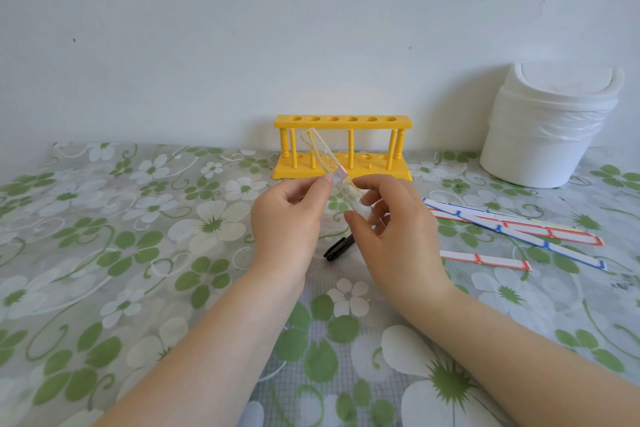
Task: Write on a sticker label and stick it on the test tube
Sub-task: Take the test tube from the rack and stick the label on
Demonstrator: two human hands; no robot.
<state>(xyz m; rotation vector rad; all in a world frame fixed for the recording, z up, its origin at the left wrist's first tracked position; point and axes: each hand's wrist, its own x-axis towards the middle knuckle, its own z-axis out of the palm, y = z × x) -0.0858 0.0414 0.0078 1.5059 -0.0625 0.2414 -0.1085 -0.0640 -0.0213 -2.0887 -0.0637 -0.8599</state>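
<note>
One tube point(320, 152), one pen point(340, 246), one bin point(543, 135) and four label strips point(485, 258) right of the one rack point(343, 123), which has six holes.

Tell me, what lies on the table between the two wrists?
In the head view, a black marker lies on the flowered tablecloth between the left hand and right hand.

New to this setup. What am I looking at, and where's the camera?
No machine: one head-worn camera looks down at a person's bare hands. The left hand and right hand hold a clear test tube tilted above the table; a red-edged label sits on it under the left thumb. On the flowered cloth lie a black pen and label strips. Behind stand an empty yellow rack and a white bin.
</note>
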